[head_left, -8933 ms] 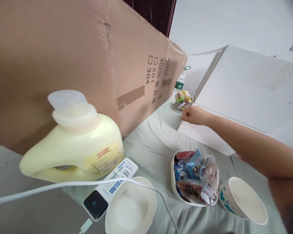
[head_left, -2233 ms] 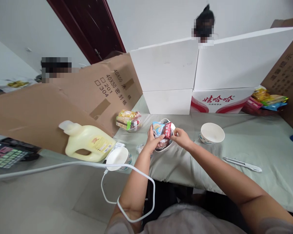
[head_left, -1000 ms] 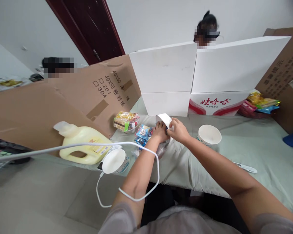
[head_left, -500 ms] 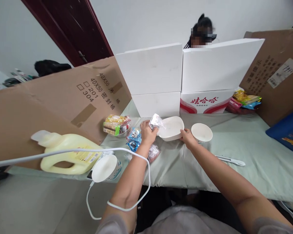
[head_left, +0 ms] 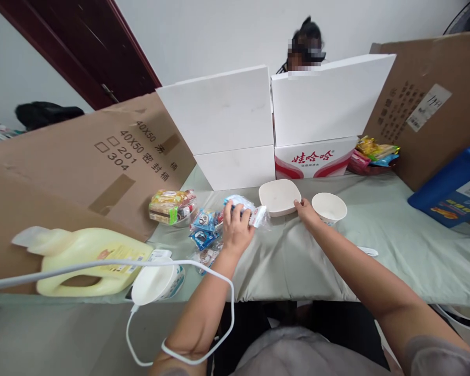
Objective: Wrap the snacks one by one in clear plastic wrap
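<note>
White bowl (head_left: 279,197) sat flat on the green cloth (head_left: 337,250), further from the snack packets (head_left: 206,230) than half a second before. The right hand (head_left: 306,211) touched its rim, fingers curled. The left hand (head_left: 237,230) had come down, pinching a clear packet (head_left: 254,213).

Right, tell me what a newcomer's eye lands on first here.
The left hand presses on a clear snack packet beside a scatter of blue packets on the pale green cloth. The right hand touches the rim of an empty white bowl at the middle of the table. A big yellow jug lies on its side at far left.
</note>
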{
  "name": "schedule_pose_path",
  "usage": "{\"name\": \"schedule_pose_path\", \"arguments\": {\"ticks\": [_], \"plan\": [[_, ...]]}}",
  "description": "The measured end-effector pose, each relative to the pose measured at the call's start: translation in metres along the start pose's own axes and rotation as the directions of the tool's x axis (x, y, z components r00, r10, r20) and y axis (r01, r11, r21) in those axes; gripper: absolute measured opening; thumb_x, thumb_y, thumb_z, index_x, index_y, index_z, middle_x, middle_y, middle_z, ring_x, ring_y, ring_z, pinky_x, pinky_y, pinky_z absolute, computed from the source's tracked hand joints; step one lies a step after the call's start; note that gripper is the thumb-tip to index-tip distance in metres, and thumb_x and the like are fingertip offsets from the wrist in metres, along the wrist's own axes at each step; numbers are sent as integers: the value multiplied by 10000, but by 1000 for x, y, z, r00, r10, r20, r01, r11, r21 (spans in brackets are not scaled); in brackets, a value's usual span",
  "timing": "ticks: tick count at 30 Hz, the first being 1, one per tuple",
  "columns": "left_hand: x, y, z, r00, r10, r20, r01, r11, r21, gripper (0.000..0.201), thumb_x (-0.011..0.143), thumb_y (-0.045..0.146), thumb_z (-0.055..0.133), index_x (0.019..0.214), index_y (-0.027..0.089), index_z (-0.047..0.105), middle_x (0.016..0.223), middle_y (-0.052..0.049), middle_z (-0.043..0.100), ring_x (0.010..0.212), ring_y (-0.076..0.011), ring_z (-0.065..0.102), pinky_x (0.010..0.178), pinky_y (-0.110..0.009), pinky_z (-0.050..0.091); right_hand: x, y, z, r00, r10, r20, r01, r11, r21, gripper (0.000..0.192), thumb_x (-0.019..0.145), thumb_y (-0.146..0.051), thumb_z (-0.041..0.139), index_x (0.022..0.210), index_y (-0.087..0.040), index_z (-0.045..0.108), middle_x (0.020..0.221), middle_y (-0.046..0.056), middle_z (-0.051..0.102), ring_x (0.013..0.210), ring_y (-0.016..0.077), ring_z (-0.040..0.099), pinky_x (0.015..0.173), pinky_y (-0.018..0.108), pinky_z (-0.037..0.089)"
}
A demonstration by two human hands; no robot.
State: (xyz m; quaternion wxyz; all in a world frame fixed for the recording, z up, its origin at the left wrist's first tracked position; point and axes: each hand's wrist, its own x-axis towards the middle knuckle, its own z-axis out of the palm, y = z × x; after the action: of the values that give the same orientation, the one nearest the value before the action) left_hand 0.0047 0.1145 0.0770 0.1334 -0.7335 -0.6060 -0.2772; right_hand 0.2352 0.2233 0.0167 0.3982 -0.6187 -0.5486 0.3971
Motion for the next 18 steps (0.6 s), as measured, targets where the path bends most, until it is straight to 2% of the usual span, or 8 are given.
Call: {"name": "schedule_pose_path", "arguments": {"ticks": [3, 5, 8, 9, 10, 12, 14, 18], "plan": [[-3, -15, -7, 993, -56, 100, 41, 989, 140, 312, 858, 221, 512, 1138, 166, 639, 1348, -143, 487, 1441, -359, 160, 1184, -509, 169, -26, 5, -11, 998, -31, 48, 30, 999, 14, 549, 799, -385, 613, 1302, -189, 516, 1323, 128, 577, 1201, 274, 550, 991, 407, 462], [-8, -28, -12, 956, -109, 273, 47, 974, 223, 393, 828, 160, 513, 1205, 187, 621, 1398, -126, 477, 1446, -356, 178, 1186, -531, 145, -50, 14, -25, 987, -122, 109, 120, 993, 20, 527, 783, -382, 630, 1269, -197, 545, 1323, 127, 575, 1178, 272, 567, 972, 418, 478], [-17, -44, -18, 794, -227, 564, 79, 958, 275, 605, 751, 124, 556, 1342, 253, 533, 1498, -75, 406, 1431, -379, 235, 1157, -595, 182, -86, 33, -57, 956, -239, 172, 249, 968, -37, 364, 825, -426, 571, 1116, -216, 633, 1158, 104, 664, 1003, 250, 643, 874, 412, 521], [-19, -47, -20, 749, -251, 613, 95, 956, 276, 655, 742, 127, 558, 1378, 269, 496, 1528, -59, 367, 1430, -383, 239, 1146, -603, 203, -96, 40, -69, 956, -237, 172, 253, 964, -82, 326, 837, -439, 551, 1057, -221, 654, 1072, 89, 692, 929, 239, 657, 833, 402, 528], [-20, -49, -21, 726, -263, 635, 109, 956, 271, 678, 744, 131, 549, 1402, 276, 469, 1548, -49, 337, 1431, -381, 239, 1140, -600, 223, -103, 46, -81, 962, -219, 162, 240, 963, -123, 311, 843, -452, 536, 1004, -221, 668, 978, 76, 708, 863, 232, 661, 787, 388, 531], [-19, -48, -22, 739, -258, 622, 119, 959, 257, 655, 765, 120, 506, 1402, 269, 473, 1542, -46, 352, 1428, -369, 254, 1138, -585, 244, -112, 56, -102, 979, -160, 129, 182, 967, -180, 322, 839, -479, 523, 930, -212, 677, 835, 58, 709, 761, 222, 656, 701, 360, 525], [-15, -43, -22, 790, -243, 563, 113, 960, 255, 603, 775, 97, 476, 1358, 242, 528, 1496, -67, 422, 1406, -368, 292, 1130, -584, 261, -111, 64, -116, 989, -107, 97, 125, 972, -198, 347, 826, -503, 526, 911, -203, 678, 774, 51, 702, 709, 217, 650, 656, 346, 517], [-11, -24, -16, 900, -171, 401, 76, 968, 241, 485, 780, 84, 471, 1228, 182, 627, 1380, -123, 524, 1333, -364, 379, 1085, -541, 347, -94, 71, -119, 988, -98, 123, 118, 980, -159, 359, 822, -475, 549, 1023, -208, 676, 897, 59, 721, 740, 199, 660, 699, 349, 536]]}}
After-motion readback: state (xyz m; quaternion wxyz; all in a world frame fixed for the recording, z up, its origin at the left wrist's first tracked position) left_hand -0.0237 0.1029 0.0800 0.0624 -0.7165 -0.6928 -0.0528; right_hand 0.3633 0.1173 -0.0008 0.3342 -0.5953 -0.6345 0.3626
